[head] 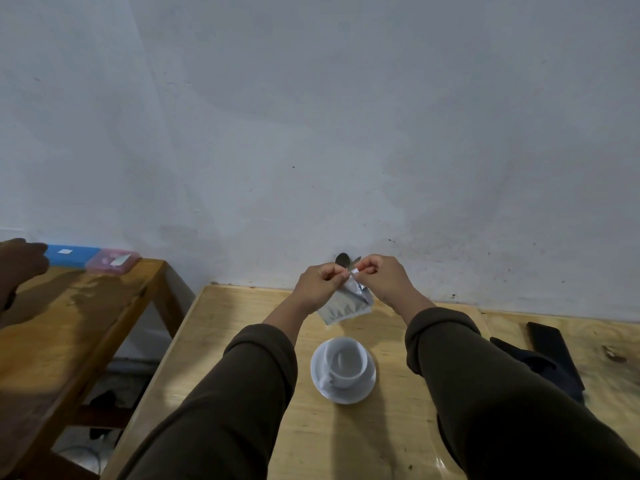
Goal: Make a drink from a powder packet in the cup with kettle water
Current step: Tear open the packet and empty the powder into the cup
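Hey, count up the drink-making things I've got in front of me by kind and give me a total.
Powder packet, held above the table by both hands: 1
Spoon: 1
White cup: 1
White saucer: 1
Total: 4
No kettle is in view.

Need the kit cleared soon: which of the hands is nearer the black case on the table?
Right. The right hand pinches the packet up and left of the black case; the left hand grips the packet's other side, farther left.

Cup [346, 362] on saucer [363, 389] on table [242, 313], packet [343, 306] above and behind it, spoon [343, 260] behind packet
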The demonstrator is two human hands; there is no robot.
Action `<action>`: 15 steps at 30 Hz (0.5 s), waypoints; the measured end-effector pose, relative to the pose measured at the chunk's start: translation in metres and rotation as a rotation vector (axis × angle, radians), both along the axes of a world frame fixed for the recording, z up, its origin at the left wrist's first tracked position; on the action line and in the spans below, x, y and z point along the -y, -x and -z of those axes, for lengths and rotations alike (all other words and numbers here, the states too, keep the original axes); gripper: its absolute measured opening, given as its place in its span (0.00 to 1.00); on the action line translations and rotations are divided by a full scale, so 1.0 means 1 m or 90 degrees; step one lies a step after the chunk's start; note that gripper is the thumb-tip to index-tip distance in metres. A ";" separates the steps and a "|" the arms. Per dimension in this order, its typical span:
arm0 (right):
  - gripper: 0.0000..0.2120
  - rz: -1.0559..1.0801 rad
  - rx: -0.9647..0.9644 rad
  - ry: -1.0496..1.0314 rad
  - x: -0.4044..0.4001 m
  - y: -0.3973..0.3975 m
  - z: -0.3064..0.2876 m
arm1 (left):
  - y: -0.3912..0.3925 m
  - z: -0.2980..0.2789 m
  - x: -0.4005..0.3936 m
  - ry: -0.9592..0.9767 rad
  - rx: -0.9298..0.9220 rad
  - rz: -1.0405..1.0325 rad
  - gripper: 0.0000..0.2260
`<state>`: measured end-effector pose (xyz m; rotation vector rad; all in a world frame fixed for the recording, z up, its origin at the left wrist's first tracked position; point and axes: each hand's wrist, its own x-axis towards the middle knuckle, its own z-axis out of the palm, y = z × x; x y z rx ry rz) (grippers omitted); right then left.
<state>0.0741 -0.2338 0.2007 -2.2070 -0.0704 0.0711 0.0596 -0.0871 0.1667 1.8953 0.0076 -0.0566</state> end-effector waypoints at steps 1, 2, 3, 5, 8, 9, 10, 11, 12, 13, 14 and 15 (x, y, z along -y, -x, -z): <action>0.06 0.001 0.003 0.002 -0.001 0.000 0.000 | 0.000 0.000 0.000 -0.010 0.000 -0.008 0.07; 0.06 0.000 0.000 -0.004 -0.002 0.000 0.000 | -0.001 0.000 0.000 -0.017 0.001 -0.016 0.08; 0.04 -0.004 -0.008 -0.015 -0.003 0.000 0.000 | -0.001 0.000 -0.001 -0.021 0.002 -0.021 0.09; 0.03 -0.018 -0.015 -0.025 -0.004 0.001 -0.001 | -0.002 -0.001 -0.002 -0.027 0.000 -0.019 0.09; 0.02 -0.023 -0.002 -0.026 -0.006 0.001 -0.003 | -0.003 -0.001 -0.002 -0.027 -0.001 -0.018 0.10; 0.01 -0.019 0.003 -0.028 -0.007 0.000 -0.003 | -0.003 -0.001 -0.002 -0.019 0.001 -0.019 0.10; 0.01 -0.014 0.004 -0.031 -0.007 0.000 -0.003 | -0.002 -0.001 -0.002 -0.012 0.003 -0.019 0.10; 0.02 -0.011 0.004 -0.036 -0.007 0.000 -0.003 | -0.001 -0.001 -0.002 -0.009 0.007 -0.017 0.11; 0.03 -0.009 0.004 -0.042 -0.007 0.000 -0.003 | -0.001 -0.001 -0.002 -0.009 0.011 -0.015 0.11; 0.03 -0.006 0.006 -0.046 -0.007 0.001 -0.003 | 0.000 -0.001 -0.001 -0.008 0.012 -0.013 0.11; 0.03 -0.002 0.008 -0.047 -0.007 0.001 -0.003 | 0.000 -0.001 -0.001 -0.008 0.012 -0.013 0.11; 0.03 0.001 0.012 -0.045 -0.008 0.001 -0.003 | 0.000 -0.001 0.000 -0.008 0.009 -0.013 0.11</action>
